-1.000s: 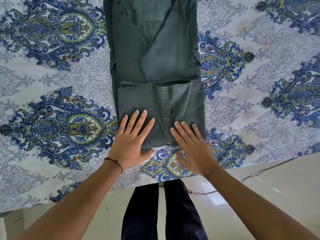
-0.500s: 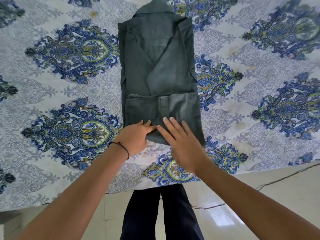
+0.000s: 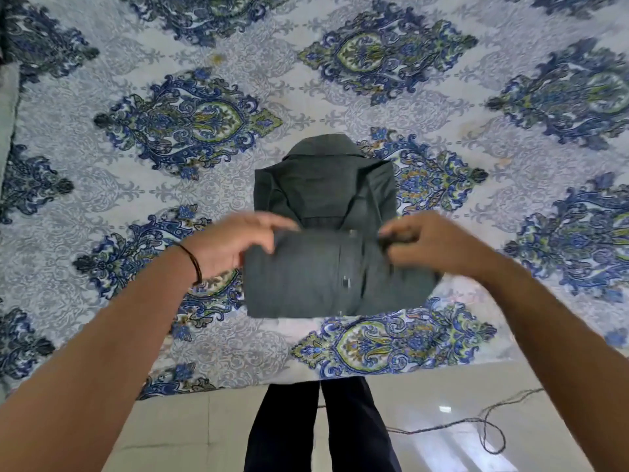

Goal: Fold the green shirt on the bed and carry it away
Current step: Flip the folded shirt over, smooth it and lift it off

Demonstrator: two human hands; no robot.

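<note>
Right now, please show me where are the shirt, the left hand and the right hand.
shirt (image 3: pixel 306 281): head view, on the folded front panel.
left hand (image 3: pixel 231 245): head view, on the back of the hand.
right hand (image 3: pixel 439 243): head view, on the back of the hand.

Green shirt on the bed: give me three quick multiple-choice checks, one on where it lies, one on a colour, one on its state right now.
1. Where does the green shirt lie?
A. On the patterned bedsheet
B. On the tiled floor
C. On a chair

2. What colour is the band on the left wrist?
A. White
B. Dark
C. Red

3. What state is the shirt in?
A. Spread flat, unfolded
B. On a hanger
C. Partly folded, lower part doubled up toward the collar

Answers: 1 A, blue print shows all around it. 2 B, a thin dark loop crosses the wrist. 3 C, the left hand and right hand grip the folded section's upper corners.
</note>
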